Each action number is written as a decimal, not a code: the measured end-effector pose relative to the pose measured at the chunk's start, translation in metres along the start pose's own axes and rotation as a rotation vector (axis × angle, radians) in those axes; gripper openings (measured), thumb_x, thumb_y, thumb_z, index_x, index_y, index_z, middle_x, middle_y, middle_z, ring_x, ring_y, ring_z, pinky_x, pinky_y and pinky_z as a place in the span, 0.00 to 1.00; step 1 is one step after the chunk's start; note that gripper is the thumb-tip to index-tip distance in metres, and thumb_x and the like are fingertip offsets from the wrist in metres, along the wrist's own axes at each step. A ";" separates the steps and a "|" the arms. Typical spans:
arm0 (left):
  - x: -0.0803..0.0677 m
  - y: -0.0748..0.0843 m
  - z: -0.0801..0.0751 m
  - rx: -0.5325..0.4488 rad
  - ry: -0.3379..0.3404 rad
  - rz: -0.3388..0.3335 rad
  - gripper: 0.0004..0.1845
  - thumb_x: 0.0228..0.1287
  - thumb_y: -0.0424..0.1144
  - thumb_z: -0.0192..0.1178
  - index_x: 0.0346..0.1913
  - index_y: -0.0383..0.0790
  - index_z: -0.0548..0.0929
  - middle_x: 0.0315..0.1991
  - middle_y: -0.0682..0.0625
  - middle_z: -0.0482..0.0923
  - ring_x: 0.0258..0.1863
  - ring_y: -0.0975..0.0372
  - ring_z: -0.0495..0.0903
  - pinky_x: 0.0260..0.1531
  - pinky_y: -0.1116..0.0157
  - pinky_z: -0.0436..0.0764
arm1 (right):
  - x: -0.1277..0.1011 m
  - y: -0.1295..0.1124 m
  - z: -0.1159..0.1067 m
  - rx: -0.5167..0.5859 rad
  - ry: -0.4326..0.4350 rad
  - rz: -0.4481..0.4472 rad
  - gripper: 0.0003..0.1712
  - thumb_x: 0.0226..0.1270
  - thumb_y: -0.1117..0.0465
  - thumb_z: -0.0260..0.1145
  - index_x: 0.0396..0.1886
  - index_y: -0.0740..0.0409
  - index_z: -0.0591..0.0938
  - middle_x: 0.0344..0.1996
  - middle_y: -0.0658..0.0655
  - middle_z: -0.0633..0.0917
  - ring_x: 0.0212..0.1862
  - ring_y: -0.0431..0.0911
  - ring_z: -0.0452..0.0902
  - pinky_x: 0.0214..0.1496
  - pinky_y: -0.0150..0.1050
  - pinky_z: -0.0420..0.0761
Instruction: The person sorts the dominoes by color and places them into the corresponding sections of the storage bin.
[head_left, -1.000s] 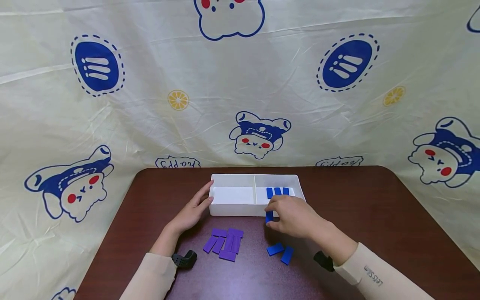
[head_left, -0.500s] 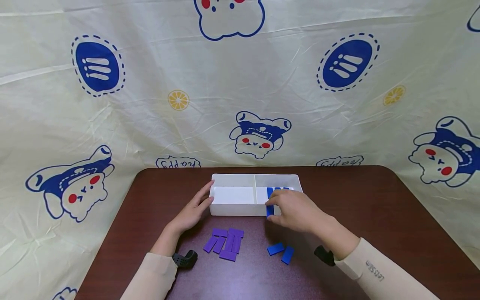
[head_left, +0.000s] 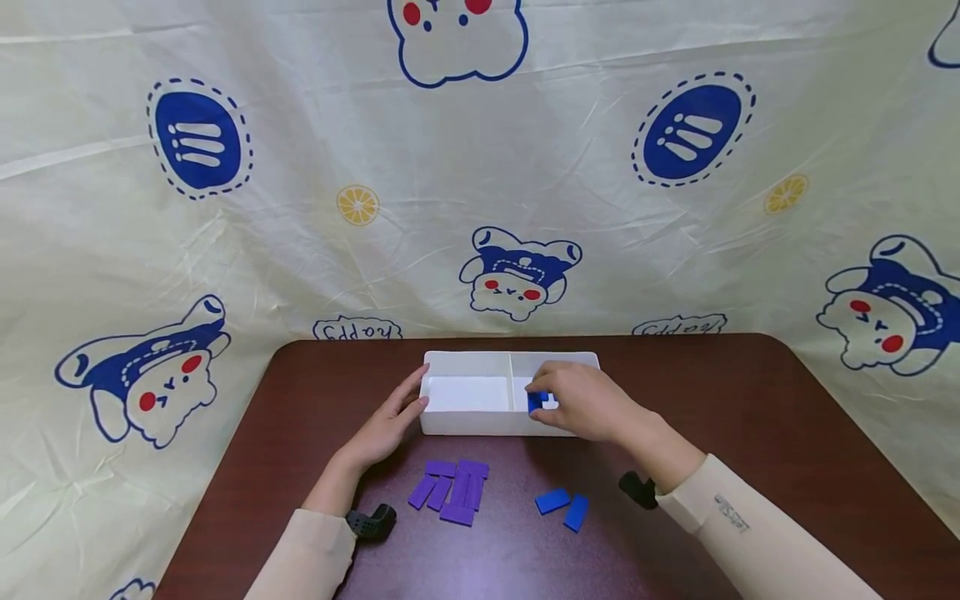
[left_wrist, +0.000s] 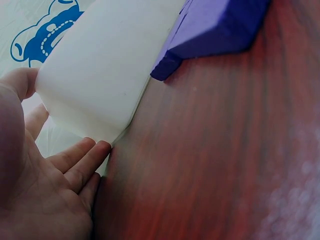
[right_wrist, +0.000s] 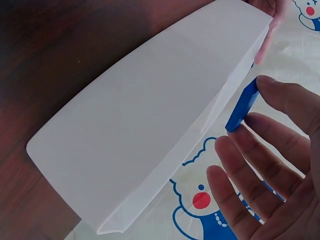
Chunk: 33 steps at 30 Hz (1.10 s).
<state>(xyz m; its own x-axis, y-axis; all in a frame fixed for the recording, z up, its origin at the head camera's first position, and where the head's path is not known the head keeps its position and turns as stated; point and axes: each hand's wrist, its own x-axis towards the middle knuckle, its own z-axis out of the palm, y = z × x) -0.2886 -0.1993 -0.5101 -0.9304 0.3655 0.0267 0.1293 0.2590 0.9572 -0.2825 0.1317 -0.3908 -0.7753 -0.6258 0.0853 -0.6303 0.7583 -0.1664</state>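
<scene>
A white two-compartment box (head_left: 465, 360) sits mid-table. My right hand (head_left: 546, 390) hovers over its right compartment and pinches a blue tile (head_left: 536, 402) on edge; the right wrist view shows that blue tile (right_wrist: 242, 105) at my fingertips (right_wrist: 270, 150), just past the box wall (right_wrist: 150, 130). Any tiles lying in that compartment are hidden by the hand. My left hand (head_left: 408, 400) rests with straight fingers against the box's left end, as the left wrist view shows with fingers (left_wrist: 75, 160) touching the box corner (left_wrist: 100, 65).
Several purple tiles (head_left: 452, 490) lie in a cluster in front of the box, and two blue tiles (head_left: 562, 505) lie to their right. The dark brown table (head_left: 750, 433) ends at a printed cloth backdrop (head_left: 480, 208). A purple tile (left_wrist: 215, 25) shows close in the left wrist view.
My right hand rose from the table in front of the box and carried the blue tile over the wall into the right compartment. The left hand stayed in place.
</scene>
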 end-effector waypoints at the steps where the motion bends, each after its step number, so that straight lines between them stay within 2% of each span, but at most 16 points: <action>1: 0.000 0.000 0.000 0.000 0.000 0.000 0.33 0.84 0.47 0.48 0.84 0.61 0.50 0.82 0.42 0.54 0.79 0.44 0.59 0.75 0.42 0.61 | 0.001 0.001 0.001 -0.001 -0.001 0.002 0.22 0.64 0.52 0.77 0.55 0.57 0.90 0.50 0.56 0.88 0.52 0.51 0.86 0.56 0.48 0.86; 9: 0.001 -0.001 0.001 0.004 -0.003 0.009 0.33 0.84 0.47 0.47 0.84 0.57 0.49 0.82 0.40 0.53 0.79 0.43 0.59 0.76 0.41 0.61 | 0.012 0.008 0.006 -0.001 -0.010 0.030 0.22 0.65 0.52 0.77 0.55 0.57 0.89 0.52 0.57 0.88 0.54 0.52 0.86 0.57 0.50 0.85; 23: 0.002 0.000 0.000 0.009 0.009 -0.001 0.33 0.84 0.47 0.48 0.84 0.59 0.50 0.82 0.38 0.54 0.80 0.44 0.59 0.76 0.42 0.60 | 0.028 0.022 0.017 0.020 -0.015 0.082 0.23 0.64 0.52 0.77 0.55 0.58 0.89 0.56 0.59 0.88 0.60 0.57 0.83 0.64 0.55 0.81; 33: 0.002 -0.005 0.001 0.005 0.017 -0.008 0.32 0.84 0.47 0.48 0.84 0.64 0.51 0.81 0.40 0.56 0.80 0.47 0.58 0.77 0.43 0.60 | 0.039 0.029 0.026 0.038 -0.053 0.110 0.20 0.64 0.54 0.77 0.53 0.58 0.90 0.54 0.58 0.89 0.59 0.56 0.84 0.61 0.54 0.83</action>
<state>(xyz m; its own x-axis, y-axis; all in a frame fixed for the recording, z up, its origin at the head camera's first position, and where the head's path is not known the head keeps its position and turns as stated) -0.2905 -0.1995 -0.5152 -0.9373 0.3478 0.0237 0.1232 0.2669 0.9558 -0.3303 0.1242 -0.4178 -0.8357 -0.5491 0.0128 -0.5393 0.8159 -0.2087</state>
